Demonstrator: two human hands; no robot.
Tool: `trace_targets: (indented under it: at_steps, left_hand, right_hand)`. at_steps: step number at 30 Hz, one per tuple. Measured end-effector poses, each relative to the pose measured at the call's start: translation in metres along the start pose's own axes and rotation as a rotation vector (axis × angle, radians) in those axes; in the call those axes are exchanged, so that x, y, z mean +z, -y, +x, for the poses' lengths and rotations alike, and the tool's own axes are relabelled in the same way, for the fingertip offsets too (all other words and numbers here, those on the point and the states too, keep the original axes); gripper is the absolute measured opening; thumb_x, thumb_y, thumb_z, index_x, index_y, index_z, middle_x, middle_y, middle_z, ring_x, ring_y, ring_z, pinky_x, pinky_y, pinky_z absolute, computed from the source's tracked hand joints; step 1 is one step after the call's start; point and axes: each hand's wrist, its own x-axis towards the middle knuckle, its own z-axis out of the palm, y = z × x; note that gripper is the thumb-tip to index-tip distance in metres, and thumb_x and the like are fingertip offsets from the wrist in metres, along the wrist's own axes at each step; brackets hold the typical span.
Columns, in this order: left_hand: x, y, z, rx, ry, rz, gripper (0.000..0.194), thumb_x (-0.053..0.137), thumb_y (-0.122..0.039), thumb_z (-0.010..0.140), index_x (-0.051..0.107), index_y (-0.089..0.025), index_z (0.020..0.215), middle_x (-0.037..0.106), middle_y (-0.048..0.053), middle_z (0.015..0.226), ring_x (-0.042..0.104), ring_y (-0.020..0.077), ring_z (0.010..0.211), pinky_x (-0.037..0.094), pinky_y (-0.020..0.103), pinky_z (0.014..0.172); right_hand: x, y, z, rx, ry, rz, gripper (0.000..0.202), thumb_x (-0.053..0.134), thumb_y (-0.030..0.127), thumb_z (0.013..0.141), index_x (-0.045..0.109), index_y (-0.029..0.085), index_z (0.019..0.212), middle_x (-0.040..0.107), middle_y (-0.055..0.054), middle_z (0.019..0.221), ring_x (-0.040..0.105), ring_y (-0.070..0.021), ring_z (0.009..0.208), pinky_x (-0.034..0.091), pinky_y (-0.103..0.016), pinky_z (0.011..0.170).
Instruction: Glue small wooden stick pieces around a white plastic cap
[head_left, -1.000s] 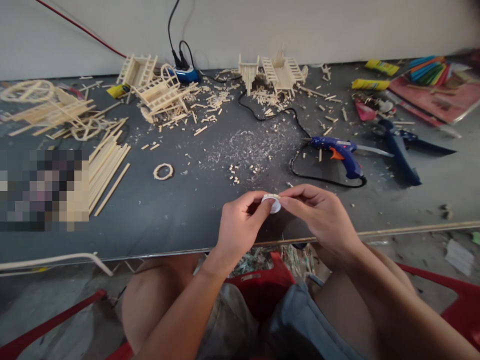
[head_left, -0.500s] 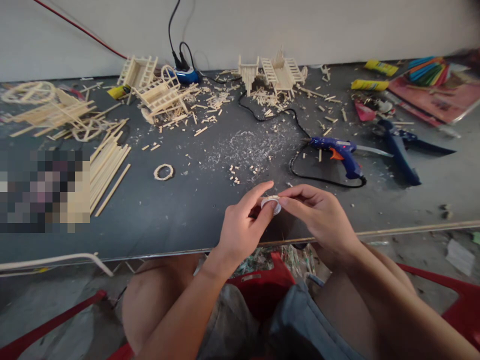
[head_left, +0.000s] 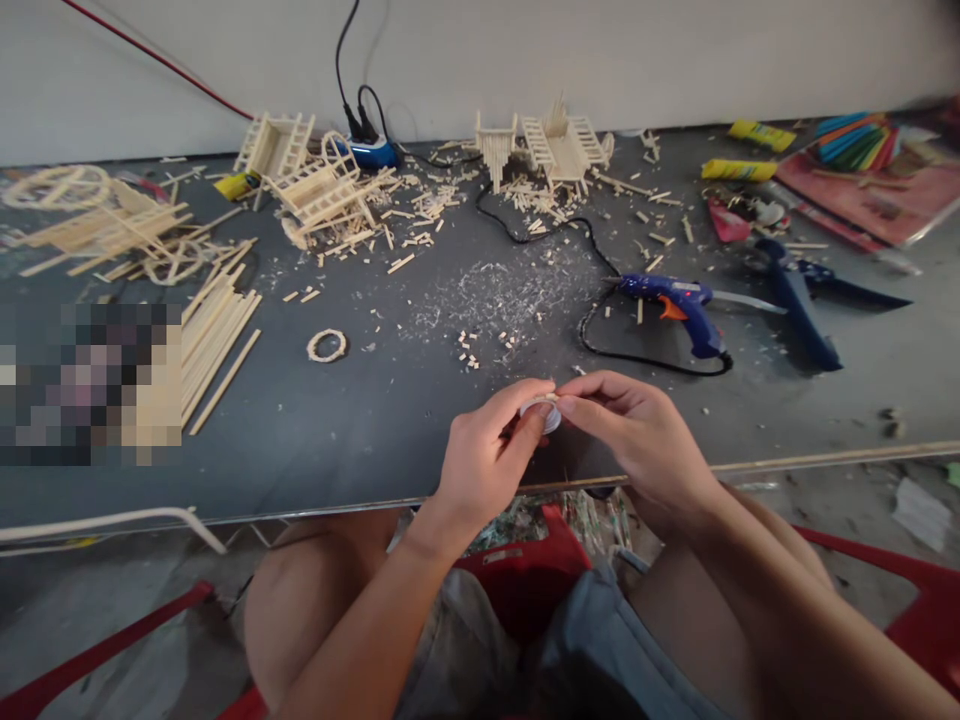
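Note:
My left hand (head_left: 484, 445) grips a small white round cap (head_left: 553, 420) between thumb and fingers, just above the table's front edge. Pale bits of wood run along the cap's upper rim. At that rim, the thumb and forefinger of my right hand (head_left: 649, 425) are pinched together; what lies between them is too small to make out. A small ring of wood pieces (head_left: 312, 351) lies on the table to the left. Tiny cut wood bits (head_left: 469, 350) are scattered just beyond my hands.
A blue glue gun (head_left: 675, 295) with a black cord lies at right, beside blue-handled cutters (head_left: 799, 305). Wooden sticks (head_left: 221, 345) lie at left. Stick-built models (head_left: 566, 150) stand along the wall among offcuts. Yellow glue tubes (head_left: 739, 171) lie at the back right.
My left forefinger has come down onto the cap's upper rim, close to the right fingertips. The cap has tilted slightly; my right hand has barely moved.

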Motion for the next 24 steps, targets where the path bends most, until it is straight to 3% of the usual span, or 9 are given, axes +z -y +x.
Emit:
trace_targets:
  at_steps: [14,24]
  left_hand:
    - [0.0006,-0.0022,-0.0002,0.003,-0.022,-0.003,0.020,0.053,-0.025,0.091,0.065,-0.021,0.107,0.074,0.002,0.091,0.067,0.0089,0.062,0.058,0.019,0.059]
    - [0.0000,-0.0029,-0.0002,0.012,-0.028,0.043,0.018,0.053,-0.027,0.091,0.067,-0.023,0.102,0.074,0.000,0.083,0.067,0.0104,0.063,0.057,0.021,0.061]
  right_hand:
    - [0.0034,-0.0018,0.0008,0.077,0.062,0.198,0.012,0.071,0.031,0.077,0.069,0.020,0.079,0.068,0.000,0.077,0.058,-0.0107,0.070,0.045,-0.024,0.069]
    - [0.0049,-0.0046,-0.0010,0.079,0.048,0.199,0.012,0.070,0.032,0.077,0.067,0.020,0.078,0.066,0.000,0.076,0.055,-0.0118,0.069,0.043,-0.026,0.069]
